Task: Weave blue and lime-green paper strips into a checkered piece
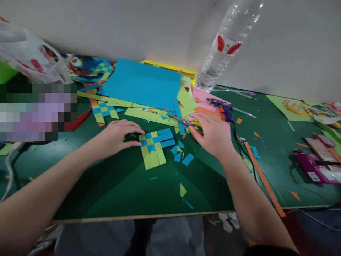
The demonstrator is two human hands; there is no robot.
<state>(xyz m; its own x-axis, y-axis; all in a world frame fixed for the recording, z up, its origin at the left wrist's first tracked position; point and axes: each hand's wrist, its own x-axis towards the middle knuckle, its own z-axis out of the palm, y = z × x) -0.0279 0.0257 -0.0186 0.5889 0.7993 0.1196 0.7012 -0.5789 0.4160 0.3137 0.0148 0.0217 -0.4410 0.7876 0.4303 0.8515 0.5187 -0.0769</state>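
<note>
A woven piece of blue and yellow-green paper strips [152,146] lies flat on the green table, its loose strip ends spreading right and downward. My left hand [121,137] is at its left edge, thumb and fingers apart, fingertips touching or nearly touching the paper. My right hand [211,133] is closed around the handles of scissors [183,120], whose metal blades point left over the scraps. Part of the handles, yellow and red, hides under my fingers. Small blue and green paper cuttings [188,159] lie between my hands.
A blue paper sheet [144,83] and green strips lie behind. A plastic bottle [221,46] stands at the wall. Further right are a dark blue corded tool [226,110], an orange strip [263,177] and a purple box [311,169]. A plastic bag [29,53] sits far left.
</note>
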